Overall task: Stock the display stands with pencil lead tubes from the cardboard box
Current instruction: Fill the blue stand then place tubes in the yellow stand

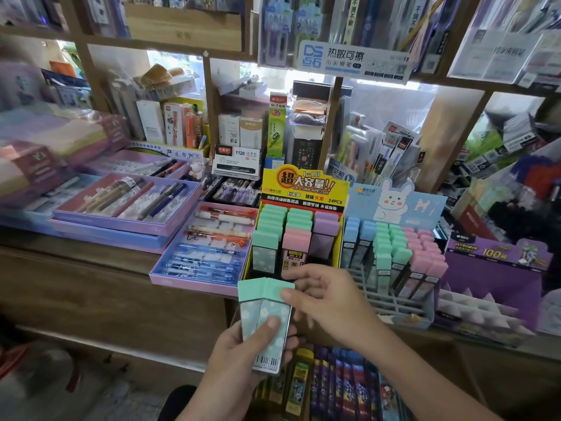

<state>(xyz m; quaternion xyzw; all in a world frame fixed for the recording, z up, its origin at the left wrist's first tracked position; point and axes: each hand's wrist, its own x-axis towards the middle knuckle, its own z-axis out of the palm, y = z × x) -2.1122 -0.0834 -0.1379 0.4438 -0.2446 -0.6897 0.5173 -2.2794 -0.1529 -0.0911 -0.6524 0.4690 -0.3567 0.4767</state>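
Two flat, mint-capped tubes (pixel 253 311) in left hand (pixel 239 357).

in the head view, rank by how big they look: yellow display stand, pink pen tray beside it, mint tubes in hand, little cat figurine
1. yellow display stand and pink pen tray: about alike, not ranked
2. mint tubes, enlarged by nearness to camera
3. cat figurine

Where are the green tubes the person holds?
Low in the middle of the head view: the left hand grips the green tubes, the right hand pinches one cap, just in front of the yellow display stand.
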